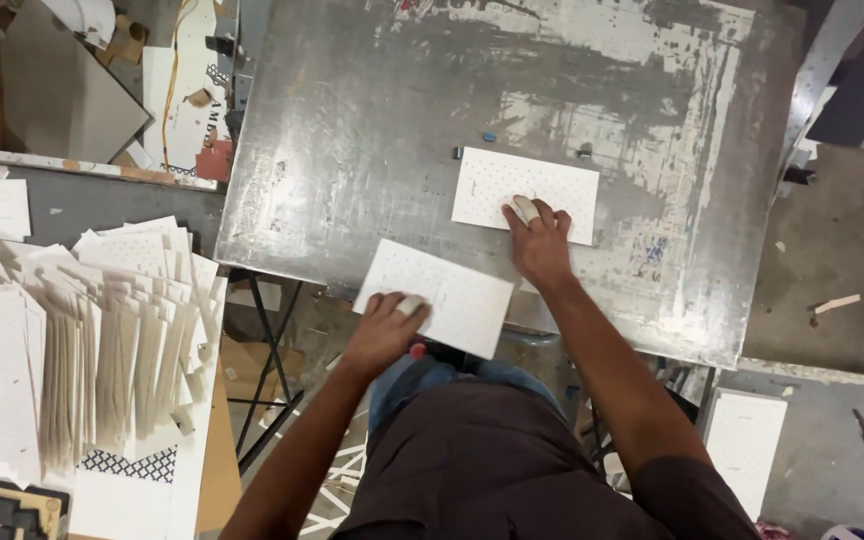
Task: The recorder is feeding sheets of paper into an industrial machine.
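A white dotted card (525,193) lies flat mid-surface, pinned by the right hand (539,243), whose spread fingers press rather than clench, likely to keep it square. At seven o'clock, the left hand (384,330) grips a second card (435,296) overhanging the metal surface (352,130); stacked cards (102,340) wait at nine o'clock.

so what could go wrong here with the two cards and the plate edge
1. The near card overhangs the front edge of the metal plate, held only by the left hand; it may tip or slide off if released.
2. The right hand presses just one edge of the far card, so it may skew.
3. The leaning stack on the left looks loose and could topple if bumped.
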